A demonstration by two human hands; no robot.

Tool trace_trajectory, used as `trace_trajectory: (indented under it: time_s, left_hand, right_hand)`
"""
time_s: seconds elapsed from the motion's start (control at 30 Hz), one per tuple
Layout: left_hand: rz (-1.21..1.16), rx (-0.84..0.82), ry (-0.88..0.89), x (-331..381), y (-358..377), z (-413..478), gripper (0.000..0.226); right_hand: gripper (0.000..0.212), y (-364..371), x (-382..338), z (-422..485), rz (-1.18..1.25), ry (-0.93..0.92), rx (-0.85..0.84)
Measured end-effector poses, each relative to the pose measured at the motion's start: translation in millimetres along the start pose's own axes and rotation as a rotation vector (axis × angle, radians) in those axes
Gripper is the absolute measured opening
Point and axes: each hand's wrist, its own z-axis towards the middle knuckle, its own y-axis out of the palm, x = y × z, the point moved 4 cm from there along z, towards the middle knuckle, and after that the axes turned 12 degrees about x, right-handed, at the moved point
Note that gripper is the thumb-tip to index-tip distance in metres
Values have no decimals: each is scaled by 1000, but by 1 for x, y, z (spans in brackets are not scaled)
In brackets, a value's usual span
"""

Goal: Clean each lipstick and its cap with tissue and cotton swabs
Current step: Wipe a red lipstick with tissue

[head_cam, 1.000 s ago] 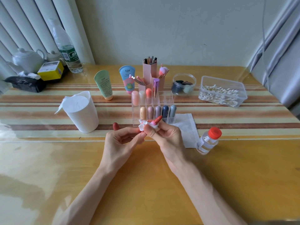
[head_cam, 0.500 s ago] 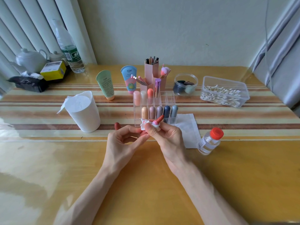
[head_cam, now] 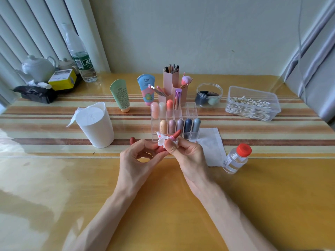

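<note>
**A:** Centrally, just above mid-frame, an uncapped lipstick [head_cam: 175,136] is listed: coral bullet angled up to the right, base pinched in the fingers of the right hand [head_cam: 188,156]. How is the tissue entered?

**B:** A crumpled tissue [head_cam: 162,141], marked with red smears, is recorded against the lipstick's base, pressed there by the right thumb. The left hand [head_cam: 137,160] is held just left of it, thumb and fingers curled toward each other; a reddish item is seen at its fingertips, but what is gripped cannot be told.

**A:** What is noted against the frames from a second ago?

**B:** Little is changed. The same grip is kept by both hands; only a slight shift of the whole view is observed, and the tissue is seen bunched a little higher.

**A:** And the surroundings?

**B:** Directly behind the hands, a clear organiser [head_cam: 188,113] is catalogued, with capped lipsticks stood in two rows. A white tissue canister [head_cam: 97,131] is placed centre-left, a tub of cotton swabs [head_cam: 252,104] upper right, a red-capped bottle [head_cam: 236,158] right of centre, beside a flat white cloth [head_cam: 212,144].
</note>
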Motion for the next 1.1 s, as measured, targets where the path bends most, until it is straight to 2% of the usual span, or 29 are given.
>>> trace_trajectory:
  time_s: [0.2, 0.4, 0.5, 0.57, 0.73, 0.97, 1.1]
  left_hand:
    - [78, 91, 189, 3, -1, -2, 21]
    - [314, 153, 393, 1, -3, -4, 20]
    - [354, 156, 439, 2, -3, -6, 18]
    - [307, 131, 388, 3, -2, -4, 20]
    - [-33, -92, -9, -6, 1, 3, 24]
    - [-131, -99, -162, -11, 2, 3, 20]
    - [-110, -50, -141, -8, 1, 1, 20]
  right_hand:
    - [29, 2, -1, -3, 43, 15, 14]
    - [35, 4, -1, -3, 40, 18, 38]
    - [39, 4, 1, -3, 29, 28, 34]
    - [40, 3, 2, -3, 37, 34, 13]
    - [39, 0, -3, 0, 13, -10, -16]
    - [32, 0, -1, 1, 36, -12, -71]
    - [36, 3, 3, 1, 90, 25, -89]
